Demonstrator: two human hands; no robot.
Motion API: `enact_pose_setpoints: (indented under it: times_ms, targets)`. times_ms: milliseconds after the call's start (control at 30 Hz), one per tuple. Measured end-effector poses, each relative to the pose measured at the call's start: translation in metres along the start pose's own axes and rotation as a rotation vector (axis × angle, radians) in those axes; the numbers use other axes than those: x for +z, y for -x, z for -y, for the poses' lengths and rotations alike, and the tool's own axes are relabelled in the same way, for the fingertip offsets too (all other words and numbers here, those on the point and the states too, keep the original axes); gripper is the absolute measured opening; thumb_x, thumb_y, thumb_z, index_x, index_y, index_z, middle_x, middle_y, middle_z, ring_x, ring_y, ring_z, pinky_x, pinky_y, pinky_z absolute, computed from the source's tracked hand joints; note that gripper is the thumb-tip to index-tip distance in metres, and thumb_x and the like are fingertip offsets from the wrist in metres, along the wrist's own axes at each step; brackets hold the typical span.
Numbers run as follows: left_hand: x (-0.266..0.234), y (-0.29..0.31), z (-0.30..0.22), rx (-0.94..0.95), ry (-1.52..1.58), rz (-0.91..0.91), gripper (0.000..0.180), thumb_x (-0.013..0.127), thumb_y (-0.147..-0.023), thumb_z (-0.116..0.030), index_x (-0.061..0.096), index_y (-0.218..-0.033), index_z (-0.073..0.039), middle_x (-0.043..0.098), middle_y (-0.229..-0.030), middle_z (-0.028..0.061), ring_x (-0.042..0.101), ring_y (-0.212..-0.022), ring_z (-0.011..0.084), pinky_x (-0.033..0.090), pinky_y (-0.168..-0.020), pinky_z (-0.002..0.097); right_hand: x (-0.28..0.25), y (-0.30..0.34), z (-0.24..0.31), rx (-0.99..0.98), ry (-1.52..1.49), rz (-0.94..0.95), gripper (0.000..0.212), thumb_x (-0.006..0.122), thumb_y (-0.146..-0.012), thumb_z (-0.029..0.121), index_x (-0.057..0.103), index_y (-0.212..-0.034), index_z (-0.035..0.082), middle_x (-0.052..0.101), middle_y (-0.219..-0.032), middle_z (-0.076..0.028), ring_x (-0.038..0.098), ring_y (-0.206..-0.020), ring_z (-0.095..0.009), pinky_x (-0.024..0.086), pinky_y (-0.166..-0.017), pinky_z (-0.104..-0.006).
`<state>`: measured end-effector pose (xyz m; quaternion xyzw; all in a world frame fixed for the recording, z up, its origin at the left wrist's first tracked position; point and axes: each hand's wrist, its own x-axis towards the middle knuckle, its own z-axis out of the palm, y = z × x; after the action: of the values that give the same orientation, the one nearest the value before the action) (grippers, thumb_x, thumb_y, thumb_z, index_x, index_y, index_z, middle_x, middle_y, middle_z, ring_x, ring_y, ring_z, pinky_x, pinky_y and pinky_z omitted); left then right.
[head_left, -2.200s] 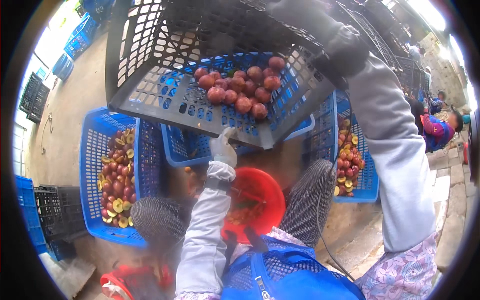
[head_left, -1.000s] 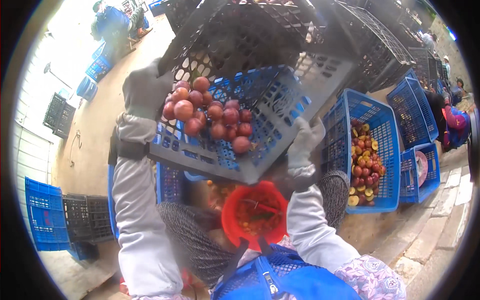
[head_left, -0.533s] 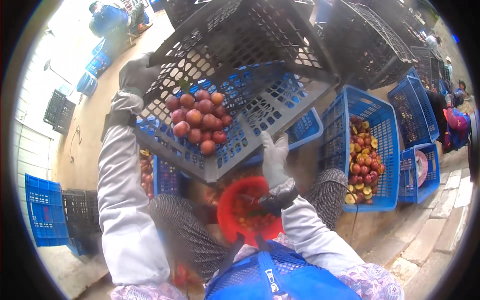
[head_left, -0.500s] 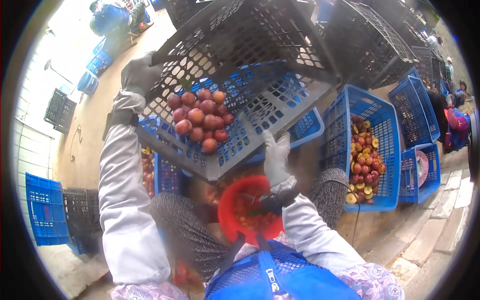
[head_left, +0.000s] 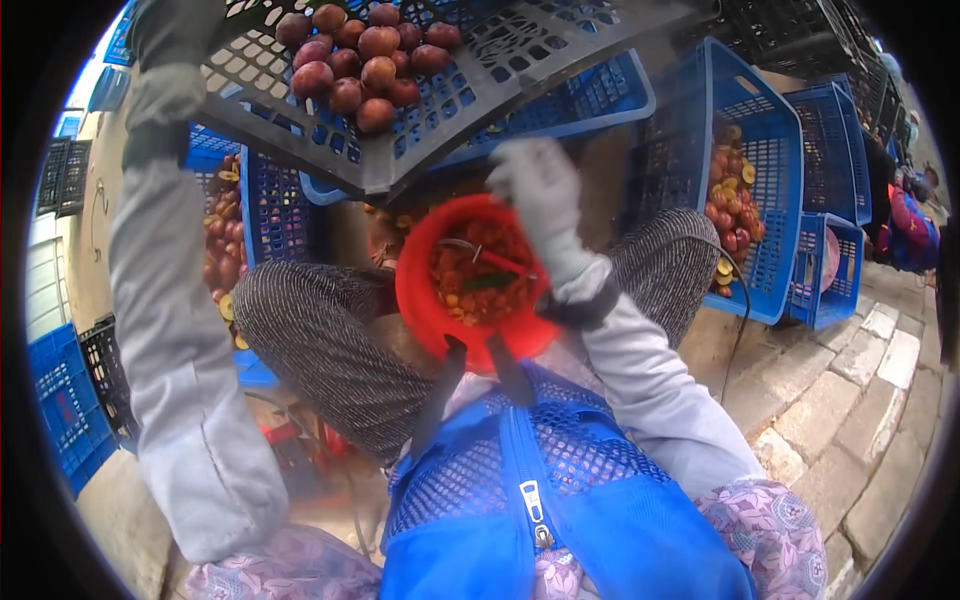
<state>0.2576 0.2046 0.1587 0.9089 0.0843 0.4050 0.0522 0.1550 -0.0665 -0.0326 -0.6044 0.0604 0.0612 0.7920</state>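
A black plastic crate (head_left: 450, 110) is tilted with one corner toward me, over a blue crate. Whole reddish plums (head_left: 378, 75) are gathered in that near corner. My left hand (head_left: 175, 30), gloved in grey, is at the crate's upper left side, closed on it; the top of the picture cuts off its fingers. My right hand (head_left: 540, 190), in a light glove, is just below the crate's near edge and apart from it, fingers smeared by motion. Under it, between my knees, stands a red bucket (head_left: 415, 300) holding fruit pieces, a green leaf and a red-handled tool (head_left: 505, 262).
Blue crates of cut plums stand to my right (head_left: 775, 200) and left (head_left: 275, 215). More blue crates (head_left: 825, 270) are stacked at the far right, near another person (head_left: 910, 225). Stone paving (head_left: 840, 400) lies at the right; a cable (head_left: 745, 310) runs past my right knee.
My right hand has left the black crate's near edge and risen slightly toward the bucket's far side. My view has tipped downward, so the crate and plums appear higher in the picture.
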Motion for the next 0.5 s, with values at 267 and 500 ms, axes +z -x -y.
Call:
enact_pose_setpoints:
  times_ms: [267,500]
  targets:
    - [0.058,0.096,0.007,-0.209,0.778,0.577,0.023,0.06,-0.083,-0.013,0.061,-0.104,-0.004,0.063,-0.098,0.0107,0.059,-0.09,0.0184,0.045,-0.084,0.0284,-0.055,0.031,-0.177,0.495,1.499,0.704,0.032,0.053,-0.081,0.03,0.056,-0.107,0.011,0.059,-0.115,-0.014,0.059,-0.103,-0.033,0.048,-0.08,-0.047]
    - [0.146,0.068,-0.029,0.023,-0.18,1.108,0.06,0.055,-0.076,-0.044,0.045,-0.128,-0.016,0.058,-0.114,0.0218,0.054,-0.108,0.0393,0.043,-0.089,0.0437,-0.167,0.042,-0.325,0.247,0.719,0.241,0.027,0.056,-0.078,0.02,0.053,-0.104,0.012,0.055,-0.113,-0.015,0.055,-0.104,-0.035,0.048,-0.081,-0.0465]
